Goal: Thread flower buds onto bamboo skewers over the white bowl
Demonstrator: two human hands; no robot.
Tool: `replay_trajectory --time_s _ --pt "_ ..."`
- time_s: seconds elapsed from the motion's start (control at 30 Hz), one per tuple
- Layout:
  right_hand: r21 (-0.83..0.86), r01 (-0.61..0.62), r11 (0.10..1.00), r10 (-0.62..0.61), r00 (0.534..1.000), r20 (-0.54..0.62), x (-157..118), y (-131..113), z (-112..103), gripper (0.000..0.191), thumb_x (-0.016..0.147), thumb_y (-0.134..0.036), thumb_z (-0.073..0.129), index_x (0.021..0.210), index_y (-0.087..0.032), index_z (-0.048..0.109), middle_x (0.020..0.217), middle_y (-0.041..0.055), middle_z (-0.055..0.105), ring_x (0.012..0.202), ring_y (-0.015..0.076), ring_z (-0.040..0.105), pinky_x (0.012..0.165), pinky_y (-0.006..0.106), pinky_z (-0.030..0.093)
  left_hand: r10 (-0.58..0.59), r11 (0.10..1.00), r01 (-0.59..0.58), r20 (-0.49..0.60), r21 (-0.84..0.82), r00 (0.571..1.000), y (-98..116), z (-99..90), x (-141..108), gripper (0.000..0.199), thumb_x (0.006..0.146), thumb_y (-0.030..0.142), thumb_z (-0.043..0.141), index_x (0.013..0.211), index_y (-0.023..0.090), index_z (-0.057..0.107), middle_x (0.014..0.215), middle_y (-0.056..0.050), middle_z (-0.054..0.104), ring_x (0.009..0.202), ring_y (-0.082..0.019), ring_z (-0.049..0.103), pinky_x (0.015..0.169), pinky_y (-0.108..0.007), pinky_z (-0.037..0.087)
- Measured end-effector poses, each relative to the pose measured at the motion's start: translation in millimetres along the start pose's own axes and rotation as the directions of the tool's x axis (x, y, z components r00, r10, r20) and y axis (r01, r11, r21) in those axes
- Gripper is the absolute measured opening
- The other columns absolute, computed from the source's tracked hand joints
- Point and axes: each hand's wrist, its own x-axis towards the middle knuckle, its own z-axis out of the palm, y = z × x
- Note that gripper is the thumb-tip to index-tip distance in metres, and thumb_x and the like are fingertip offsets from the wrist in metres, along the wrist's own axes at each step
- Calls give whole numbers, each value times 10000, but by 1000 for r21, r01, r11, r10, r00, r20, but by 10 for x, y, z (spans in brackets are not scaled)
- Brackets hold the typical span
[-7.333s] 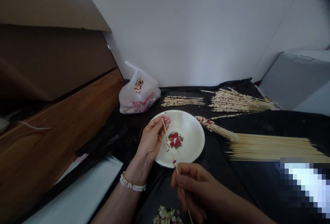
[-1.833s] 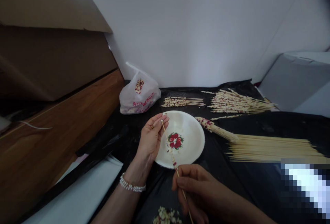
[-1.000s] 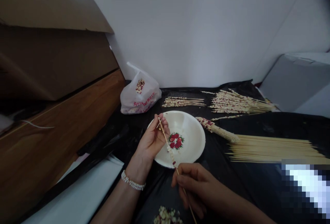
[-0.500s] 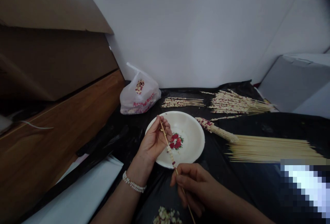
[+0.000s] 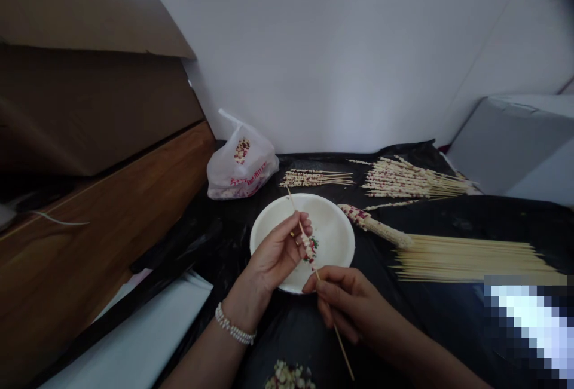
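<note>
A thin wooden skewer slants across the white bowl, with pale and dark red pieces threaded on its middle. My left hand is palm up over the bowl, its thumb and fingers closed round the skewer near the upper end; the bare tip sticks out beyond them. Pale bits show in its curled fingers. Below the threaded pieces, my right hand pinches the skewer at the bowl's near rim. A red flower print on the bowl's bottom is partly covered by the left hand.
Behind the bowl are a white plastic bag and filled skewers. More filled skewers, a tied bundle and bare sticks lie right. Small pieces are piled at the near edge. Cardboard box at left.
The skewer's tip now extends past my left fingers, over the bowl's far rim. My left hand has shifted slightly right and down, and my right hand slightly right and up.
</note>
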Motion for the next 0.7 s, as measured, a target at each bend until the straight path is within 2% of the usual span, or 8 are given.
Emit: replay_trajectory --time_s 0.13,0.27,0.33,0.4,0.47,0.53,0.6,0.7 --pt "-18 26 999 -27 999 -21 -15 -101 -57 332 897 -440 604 974 -123 667 558 -43 607 289 -4 324 321 149 162 -24 980 9 73 201 997 -48 15 -46 159 826 230 677 890 91 718 806 -82 674 668 -115 628 629 -212 524" --pt "-187 -20 982 7 998 -70 -44 -228 -102 350 904 -464 576 1005 -134 638 528 -53 592 283 14 316 309 154 157 124 951 -111 -27 290 992 -21 41 -37 222 846 290 651 954 111 727 848 -94 680 650 -104 608 581 -186 506" --pt "-329 -66 942 24 991 -130 -51 -287 -117 342 905 -464 569 957 -133 638 461 -67 548 292 26 304 313 152 170 284 908 -228 -117 352 952 -4 36 -8 219 842 273 653 996 132 721 934 -98 686 685 -100 613 588 -171 503" --pt "-416 -101 904 37 986 -161 -53 -330 -126 338 913 -461 550 891 -135 636 437 -65 532 296 32 306 316 152 192 438 847 -336 -181 411 881 5 11 31 220 812 230 684 1017 157 712 1007 -86 676 746 -104 627 630 -169 509" --pt "-430 -112 896 44 985 -164 -56 -356 -135 342 924 -463 523 879 -140 627 475 -53 557 290 34 331 313 156 224 541 796 -417 -207 439 815 3 -27 66 298 761 194 727 1057 190 691 1069 -72 657 828 -128 645 683 -196 524" --pt "-430 -101 897 29 985 -171 -64 -378 -150 340 933 -463 498 920 -146 621 536 -41 586 294 42 373 313 164 262 589 769 -459 -214 446 779 -8 -67 92 400 710 161 762 1096 211 670 1168 -78 623 929 -162 647 760 -245 535" --pt "-496 -57 867 -49 979 -198 -77 -407 -177 325 936 -442 495 915 -147 629 564 -31 590 328 56 426 336 174 302 589 758 -451 -198 471 784 -22 -98 105 455 682 154 777 1118 220 660 1265 -88 585 1020 -193 630 840 -294 524" --pt "-636 -1 772 -215 940 -263 -101 -470 -242 299 944 -397 482 877 -155 645 575 -27 579 366 69 459 371 185 331 525 740 -379 -125 555 842 -40 -116 107 437 710 205 754 1138 212 665 1242 -96 622 1104 -231 597 933 -347 478"
